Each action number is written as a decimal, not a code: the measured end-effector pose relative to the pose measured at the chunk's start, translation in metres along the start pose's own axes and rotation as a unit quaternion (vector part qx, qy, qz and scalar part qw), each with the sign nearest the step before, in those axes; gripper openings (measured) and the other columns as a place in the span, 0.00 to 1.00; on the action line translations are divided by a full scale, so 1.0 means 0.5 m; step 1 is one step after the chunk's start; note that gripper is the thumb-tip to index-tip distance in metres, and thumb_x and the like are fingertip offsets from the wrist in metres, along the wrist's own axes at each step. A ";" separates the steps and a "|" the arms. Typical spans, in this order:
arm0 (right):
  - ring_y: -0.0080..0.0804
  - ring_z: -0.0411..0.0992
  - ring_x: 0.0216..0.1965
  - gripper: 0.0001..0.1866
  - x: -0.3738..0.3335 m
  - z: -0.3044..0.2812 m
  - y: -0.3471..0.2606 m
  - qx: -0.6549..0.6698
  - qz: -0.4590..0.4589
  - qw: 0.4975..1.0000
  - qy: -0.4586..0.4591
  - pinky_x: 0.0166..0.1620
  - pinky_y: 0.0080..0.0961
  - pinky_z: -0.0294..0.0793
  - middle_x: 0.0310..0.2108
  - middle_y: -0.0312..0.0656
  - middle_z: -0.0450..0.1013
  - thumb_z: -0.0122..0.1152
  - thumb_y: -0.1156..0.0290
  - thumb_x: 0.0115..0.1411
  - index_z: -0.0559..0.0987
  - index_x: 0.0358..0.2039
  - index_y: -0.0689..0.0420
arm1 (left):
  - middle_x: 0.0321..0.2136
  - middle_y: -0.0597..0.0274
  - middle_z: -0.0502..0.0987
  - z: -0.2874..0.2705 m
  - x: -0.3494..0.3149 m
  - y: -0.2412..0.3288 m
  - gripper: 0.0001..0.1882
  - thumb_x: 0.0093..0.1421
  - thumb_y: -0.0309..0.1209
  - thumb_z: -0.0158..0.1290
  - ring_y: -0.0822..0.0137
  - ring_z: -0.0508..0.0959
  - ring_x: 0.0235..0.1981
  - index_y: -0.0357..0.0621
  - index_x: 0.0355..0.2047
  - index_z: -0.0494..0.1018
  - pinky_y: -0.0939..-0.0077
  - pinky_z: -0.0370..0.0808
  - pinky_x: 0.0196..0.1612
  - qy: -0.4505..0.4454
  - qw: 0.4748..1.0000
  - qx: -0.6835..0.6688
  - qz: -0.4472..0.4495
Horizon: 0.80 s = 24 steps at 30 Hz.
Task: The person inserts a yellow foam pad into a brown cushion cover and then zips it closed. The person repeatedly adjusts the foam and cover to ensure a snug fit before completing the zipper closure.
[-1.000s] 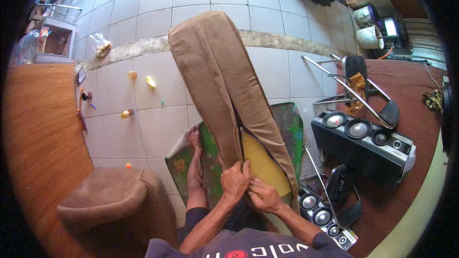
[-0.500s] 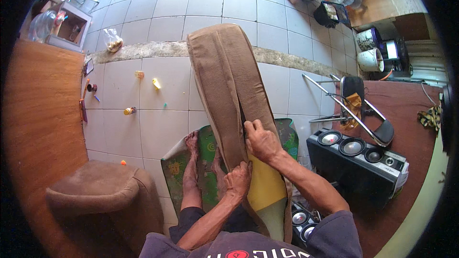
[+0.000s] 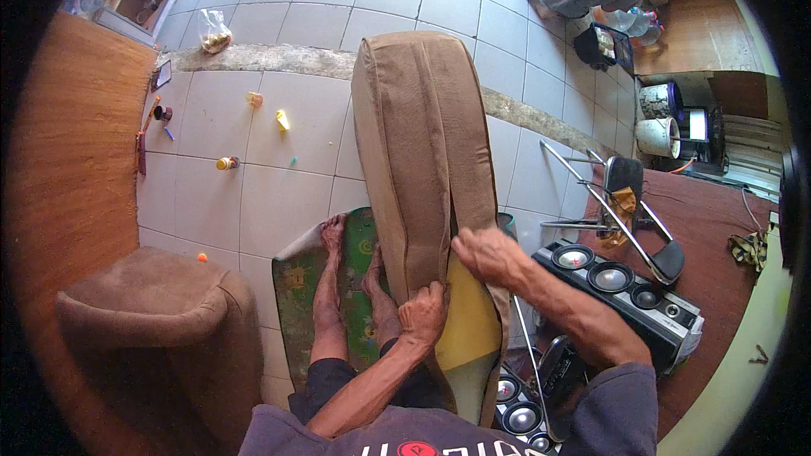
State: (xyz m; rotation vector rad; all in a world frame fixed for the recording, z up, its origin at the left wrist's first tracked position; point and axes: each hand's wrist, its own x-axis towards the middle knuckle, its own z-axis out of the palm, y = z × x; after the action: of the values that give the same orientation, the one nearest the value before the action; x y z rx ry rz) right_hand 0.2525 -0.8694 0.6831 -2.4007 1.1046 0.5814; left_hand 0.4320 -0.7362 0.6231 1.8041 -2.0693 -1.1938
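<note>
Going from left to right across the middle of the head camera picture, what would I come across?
Brown upholstered seat → green mat → bare feet → left hand on the brown cushion cover → yellow foam → right hand → black speaker box → folded metal chair.

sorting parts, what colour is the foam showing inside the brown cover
Yellow foam, seen in the head view, inside the brown cover.

Even, bright daylight fills the scene, strongest toward one o'clock, where the pale square floor tiles (image 3: 253,203) look washed. Shadows are soft and short. Fisheye bending curves the tile lines near the rim, and a black vignette closes every corner. Focus is sharp centrally, softer toward the edges.
</note>
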 end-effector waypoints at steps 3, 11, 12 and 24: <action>0.43 0.79 0.28 0.06 -0.035 0.017 -0.054 0.009 0.008 1.000 0.017 0.29 0.38 0.79 0.29 0.47 0.72 0.54 0.71 0.64 0.76 0.34 0.60 | 0.26 0.47 0.79 -0.035 -0.029 -0.010 0.15 0.66 0.44 0.58 0.43 0.82 0.25 0.44 0.34 0.74 0.47 0.78 0.28 0.017 0.989 -0.145 0.034; 0.48 0.80 0.28 0.06 -0.077 0.065 -0.130 0.083 0.050 0.995 -0.038 0.29 0.43 0.80 0.29 0.51 0.73 0.53 0.73 0.64 0.74 0.35 0.62 | 0.61 0.33 0.69 -0.104 0.199 -0.061 0.40 0.68 0.48 0.58 0.38 0.71 0.62 0.31 0.68 0.58 0.54 0.66 0.66 0.300 0.939 -0.156 -0.063; 0.48 0.80 0.28 0.06 -0.075 0.061 -0.135 0.099 0.040 0.994 -0.017 0.28 0.43 0.80 0.29 0.51 0.73 0.53 0.73 0.64 0.74 0.35 0.62 | 0.64 0.32 0.65 -0.099 0.236 -0.067 0.43 0.69 0.50 0.57 0.37 0.67 0.65 0.31 0.70 0.55 0.53 0.63 0.69 0.226 0.945 -0.217 -0.091; 0.41 0.69 0.63 0.40 -0.006 0.133 0.134 0.627 0.306 0.672 0.250 0.63 0.34 0.70 0.67 0.52 0.68 0.57 0.42 0.71 0.64 0.73 0.56 | 0.73 0.32 0.55 -0.095 0.325 -0.084 0.48 0.71 0.52 0.54 0.39 0.57 0.74 0.32 0.76 0.46 0.57 0.55 0.75 0.096 0.934 -0.335 -0.074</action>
State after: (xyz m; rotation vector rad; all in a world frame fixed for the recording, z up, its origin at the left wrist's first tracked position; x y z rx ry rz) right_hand 0.1857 -0.8713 0.6165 -0.9019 1.7184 -0.6210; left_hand 0.4488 -0.9008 0.5672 1.6558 -1.2155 -1.4551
